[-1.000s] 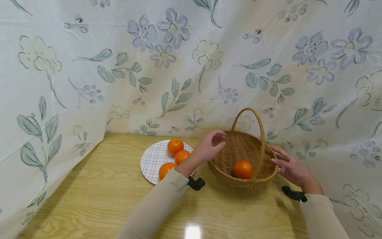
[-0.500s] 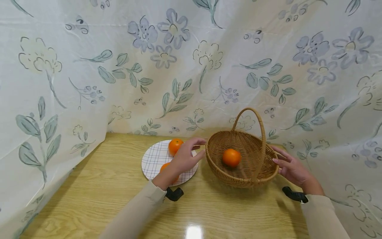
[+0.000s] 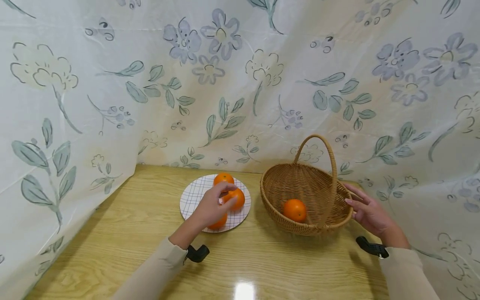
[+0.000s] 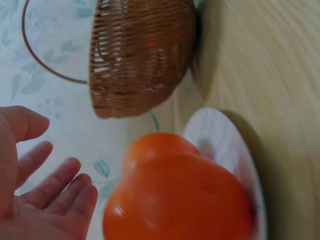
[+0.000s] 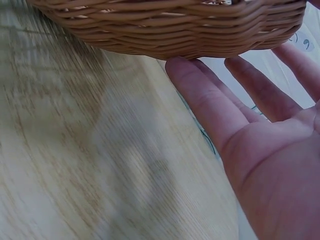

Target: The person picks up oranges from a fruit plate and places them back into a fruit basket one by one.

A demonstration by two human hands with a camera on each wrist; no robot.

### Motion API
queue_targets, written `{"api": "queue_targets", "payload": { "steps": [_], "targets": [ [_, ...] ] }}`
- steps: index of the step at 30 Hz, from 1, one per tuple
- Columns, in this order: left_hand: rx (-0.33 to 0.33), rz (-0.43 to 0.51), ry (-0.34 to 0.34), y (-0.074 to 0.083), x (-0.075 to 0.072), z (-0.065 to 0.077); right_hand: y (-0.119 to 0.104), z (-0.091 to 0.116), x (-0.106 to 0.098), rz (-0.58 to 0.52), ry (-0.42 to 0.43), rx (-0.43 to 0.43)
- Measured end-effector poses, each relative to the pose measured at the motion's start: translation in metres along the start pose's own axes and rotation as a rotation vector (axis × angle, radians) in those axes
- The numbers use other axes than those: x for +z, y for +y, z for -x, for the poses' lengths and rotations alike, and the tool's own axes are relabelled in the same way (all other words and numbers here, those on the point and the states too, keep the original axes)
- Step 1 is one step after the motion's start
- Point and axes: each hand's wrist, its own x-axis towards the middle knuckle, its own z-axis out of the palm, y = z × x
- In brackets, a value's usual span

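Glossy oranges (image 3: 237, 200): three on the left plate (image 3: 191, 199), one (equally bright) in the right basket (image 3: 275, 177); left hand (image 3: 211, 207) wide-fingered, right hand (image 3: 369, 215) straight-fingered, touching the basket.

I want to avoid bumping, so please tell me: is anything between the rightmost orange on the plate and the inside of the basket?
Only the side of the basket facing the plate: the orange must clear its rim. The handle arches beyond, probably out of the way.

Right hand (image 5: 265, 140) against wicker basket (image 5: 190, 30), beside wooden tabletop (image 5: 105, 160).
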Motion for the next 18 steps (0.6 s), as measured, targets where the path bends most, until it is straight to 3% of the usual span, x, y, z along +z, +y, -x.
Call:
{"api": "queue_targets", "payload": {
  "steps": [12, 18],
  "targets": [
    [-0.037, -0.157, 0.057, -0.022, -0.006, 0.023, 0.006, 0.003, 0.001, -0.017, 0.04, -0.008],
    [-0.112, -0.169, 0.049, -0.033, -0.004, 0.033, 0.008, 0.003, 0.002, -0.019, 0.051, -0.024]
  ]
}}
